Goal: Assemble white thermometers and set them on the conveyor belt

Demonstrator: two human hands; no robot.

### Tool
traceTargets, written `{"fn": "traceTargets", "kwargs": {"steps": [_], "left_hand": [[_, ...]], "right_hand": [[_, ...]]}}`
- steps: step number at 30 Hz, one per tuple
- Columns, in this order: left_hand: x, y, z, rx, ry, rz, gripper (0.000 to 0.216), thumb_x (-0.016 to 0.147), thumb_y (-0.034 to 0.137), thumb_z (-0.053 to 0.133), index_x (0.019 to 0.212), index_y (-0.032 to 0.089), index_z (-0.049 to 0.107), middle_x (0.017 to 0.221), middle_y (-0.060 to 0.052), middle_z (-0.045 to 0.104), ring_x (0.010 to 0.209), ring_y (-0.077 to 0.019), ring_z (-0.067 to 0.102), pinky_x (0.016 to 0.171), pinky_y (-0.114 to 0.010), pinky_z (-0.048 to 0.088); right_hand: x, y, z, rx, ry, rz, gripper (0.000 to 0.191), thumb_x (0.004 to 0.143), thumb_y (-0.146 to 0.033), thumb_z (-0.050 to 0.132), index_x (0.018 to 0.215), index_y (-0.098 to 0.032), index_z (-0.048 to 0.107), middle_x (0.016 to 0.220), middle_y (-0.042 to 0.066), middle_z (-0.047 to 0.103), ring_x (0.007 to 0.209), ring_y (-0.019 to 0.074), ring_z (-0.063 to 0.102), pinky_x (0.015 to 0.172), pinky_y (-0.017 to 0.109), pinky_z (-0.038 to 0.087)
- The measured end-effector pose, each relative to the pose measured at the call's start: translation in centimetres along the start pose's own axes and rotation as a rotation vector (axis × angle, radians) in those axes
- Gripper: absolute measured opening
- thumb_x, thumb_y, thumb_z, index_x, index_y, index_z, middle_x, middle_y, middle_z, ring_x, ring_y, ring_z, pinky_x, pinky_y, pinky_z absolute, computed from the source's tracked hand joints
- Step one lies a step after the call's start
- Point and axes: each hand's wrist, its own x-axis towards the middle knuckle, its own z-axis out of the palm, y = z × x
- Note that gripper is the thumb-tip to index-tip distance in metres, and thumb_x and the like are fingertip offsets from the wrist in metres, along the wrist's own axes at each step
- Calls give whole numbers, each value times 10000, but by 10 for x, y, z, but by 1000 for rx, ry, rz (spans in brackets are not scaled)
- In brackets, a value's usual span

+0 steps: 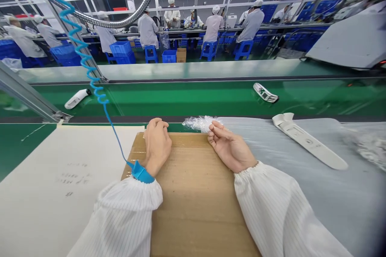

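A brown cardboard sheet or box top (193, 196) with glossy tape at its far end lies before me. On its far left part rests my left hand (157, 144), closed, its fingers curled down and their tips hidden. A blue wrist strap (141, 172) with a coiled blue cord circles that wrist. My right hand (229, 144) is turned partly palm up at the far right edge of the cardboard. Its thumb and fingers pinch together at a crumpled clear plastic film (197, 123). To the right lies a long white plastic casing part (310, 140).
A green conveyor belt (181, 100) runs across beyond the work surface, carrying a white handheld device (77, 98) and an open white casing (265, 92). White paper (39, 192) lies left. Clear plastic bags (368, 142) lie right. Several people sit at a far bench.
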Motion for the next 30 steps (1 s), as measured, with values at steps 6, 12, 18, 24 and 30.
{"fn": "traceTargets", "kwargs": {"steps": [6, 12, 18, 24, 30], "left_hand": [[1, 1, -4, -11, -14, 23, 118, 794, 117, 534, 815, 175, 635, 1211, -138, 591, 1190, -313, 564, 1020, -518, 450], [1, 5, -9, -79, 30, 73, 311, 702, -16, 415, 821, 182, 624, 1168, -110, 614, 1135, -252, 601, 985, -432, 492], [0, 10, -13, -94, 76, 93, 363, 629, -59, 398, 786, 182, 620, 1131, -86, 634, 1102, -239, 619, 932, -396, 513], [1, 11, -14, -116, 109, 96, 348, 654, -59, 402, 788, 165, 634, 1125, -97, 639, 1071, -236, 624, 871, -374, 527], [0, 9, -13, -125, 104, 67, 281, 735, -6, 457, 859, 167, 641, 1192, -111, 587, 1114, -254, 595, 873, -390, 536]], "right_hand": [[0, 1, -1, 36, -2, 17, 238, 713, -98, 785, 896, -203, 674, 838, -21, 671, 674, 64, 612, 650, 151, 549], [-1, 1, 0, 43, -12, 18, 239, 708, -101, 796, 904, -181, 685, 840, -10, 672, 677, 64, 614, 657, 150, 540], [1, 2, -2, 48, -9, 12, 209, 734, -90, 769, 909, -175, 695, 842, -7, 683, 686, 68, 615, 660, 153, 547], [3, 2, -3, 61, 4, 18, 198, 736, -82, 760, 908, -162, 703, 838, 5, 686, 678, 75, 617, 646, 157, 551], [3, 3, -4, 60, 0, 16, 190, 743, -78, 753, 907, -162, 705, 836, 5, 690, 678, 74, 617, 644, 158, 554]]}}
